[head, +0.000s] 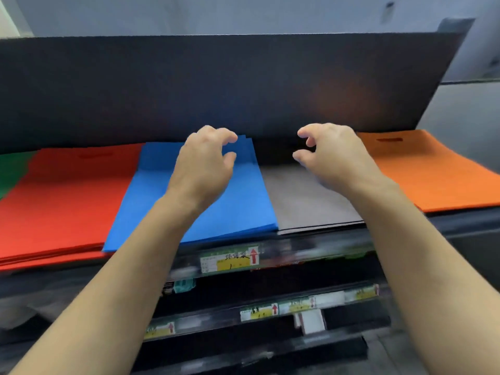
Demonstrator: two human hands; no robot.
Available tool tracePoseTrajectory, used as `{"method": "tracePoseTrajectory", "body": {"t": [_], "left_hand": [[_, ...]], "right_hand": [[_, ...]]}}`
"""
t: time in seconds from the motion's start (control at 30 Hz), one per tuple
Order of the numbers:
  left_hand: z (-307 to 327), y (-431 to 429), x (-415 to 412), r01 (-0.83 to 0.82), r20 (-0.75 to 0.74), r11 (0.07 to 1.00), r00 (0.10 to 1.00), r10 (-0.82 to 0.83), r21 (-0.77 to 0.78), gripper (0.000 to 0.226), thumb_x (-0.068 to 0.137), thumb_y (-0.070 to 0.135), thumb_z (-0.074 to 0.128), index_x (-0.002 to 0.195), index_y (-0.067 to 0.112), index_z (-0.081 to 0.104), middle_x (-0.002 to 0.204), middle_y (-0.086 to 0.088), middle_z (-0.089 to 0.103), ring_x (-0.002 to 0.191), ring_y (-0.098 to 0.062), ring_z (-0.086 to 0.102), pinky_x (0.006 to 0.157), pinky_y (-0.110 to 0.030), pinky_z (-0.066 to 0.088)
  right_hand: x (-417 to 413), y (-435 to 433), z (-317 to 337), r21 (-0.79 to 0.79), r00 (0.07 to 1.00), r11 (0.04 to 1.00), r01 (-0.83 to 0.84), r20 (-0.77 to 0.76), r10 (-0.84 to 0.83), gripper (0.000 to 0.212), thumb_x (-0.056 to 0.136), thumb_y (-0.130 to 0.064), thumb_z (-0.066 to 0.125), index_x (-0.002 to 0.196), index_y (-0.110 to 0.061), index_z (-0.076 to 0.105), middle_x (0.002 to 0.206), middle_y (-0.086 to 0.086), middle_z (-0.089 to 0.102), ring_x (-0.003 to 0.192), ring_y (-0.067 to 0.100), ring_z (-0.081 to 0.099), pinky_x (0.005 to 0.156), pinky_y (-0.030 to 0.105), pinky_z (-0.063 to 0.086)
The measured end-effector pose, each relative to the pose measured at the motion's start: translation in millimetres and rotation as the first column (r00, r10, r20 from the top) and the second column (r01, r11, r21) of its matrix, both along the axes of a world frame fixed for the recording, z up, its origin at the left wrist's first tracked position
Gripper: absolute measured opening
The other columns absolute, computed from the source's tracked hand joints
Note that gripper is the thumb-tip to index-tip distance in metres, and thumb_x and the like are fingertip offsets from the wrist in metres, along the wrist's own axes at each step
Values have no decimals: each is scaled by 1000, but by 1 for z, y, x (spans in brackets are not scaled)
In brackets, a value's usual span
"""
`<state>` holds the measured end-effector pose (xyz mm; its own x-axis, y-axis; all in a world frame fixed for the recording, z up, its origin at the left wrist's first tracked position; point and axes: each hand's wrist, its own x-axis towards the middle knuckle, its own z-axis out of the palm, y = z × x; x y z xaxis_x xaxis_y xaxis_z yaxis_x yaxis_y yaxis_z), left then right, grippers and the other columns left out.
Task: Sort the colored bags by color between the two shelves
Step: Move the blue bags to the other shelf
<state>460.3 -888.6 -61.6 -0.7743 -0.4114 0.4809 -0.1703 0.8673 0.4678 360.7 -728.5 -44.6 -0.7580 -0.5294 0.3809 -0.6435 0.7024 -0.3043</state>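
Five flat stacks of fabric bags are lying side by side on the upper black shelf, running from nine o'clock to three o'clock: green stack, red stack, blue stack, grey stack, orange stack. The left hand is hovering over the blue stack's far end, fingers half curled, thumb apart, gripping nothing. The right hand is hovering likewise over the grey stack's far end, pinching nothing. Whether either is touching fabric cannot be told. A dark grey back panel is standing at twelve o'clock behind the stacks. A yellow-and-green price label with a red arrow is sitting at six o'clock below the blue stack.
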Motion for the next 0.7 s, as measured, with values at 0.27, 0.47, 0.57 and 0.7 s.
{"method": "tracePoseTrajectory", "body": {"t": [0.27,0.47,0.57,0.7], "left_hand": [[25,137,-64,311,-78,948,946,-316,-69,29,91,13,55,119,18,63,113,0,61,103,-16,55,86,-23,42],[40,287,-125,531,-78,833,834,-546,-158,30,89,8,54,116,16,65,111,-5,62,102,-24,57,88,-31,45],[43,368,-155,613,-98,769,767,-634,-182,31,89,9,53,117,17,64,113,-3,62,103,-23,57,90,-31,44],[44,473,-184,727,-86,656,654,-751,-202,31,91,14,52,119,19,62,115,-1,60,107,-22,55,93,-31,42]], "right_hand": [[-23,139,11,-56,974,974,218,-41,-221,34,90,-27,59,121,-14,60,114,10,64,107,29,56,92,37,45],[-48,296,18,-84,881,878,471,-12,-474,39,90,-30,60,127,-18,56,118,10,62,109,31,56,92,37,46],[-55,378,21,-85,811,809,582,-10,-584,40,91,-31,59,128,-18,55,118,9,62,110,31,55,93,38,46],[-52,477,23,-95,686,685,722,-28,-727,37,90,-33,59,122,-13,59,115,12,64,109,34,55,92,39,46]]}}
